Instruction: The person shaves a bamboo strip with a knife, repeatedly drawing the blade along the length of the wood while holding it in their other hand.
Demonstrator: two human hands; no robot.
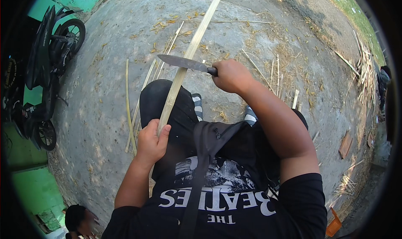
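My left hand is closed around the near end of a long, pale bamboo strip. The strip slants up and away to the right, passing over my left knee. In my right hand is a knife with a wide dark blade and a black handle. Its blade lies across the strip a little beyond the knee, pointing left, and touches or nearly touches it. Several thinner bamboo strips lie on the ground to the left of my knee.
Shavings and dry leaves litter the concrete ground. A black motorcycle stands at the left by a green wall. At the right lie a pile of thin sticks, a brown block and an orange object. Another person is at lower left.
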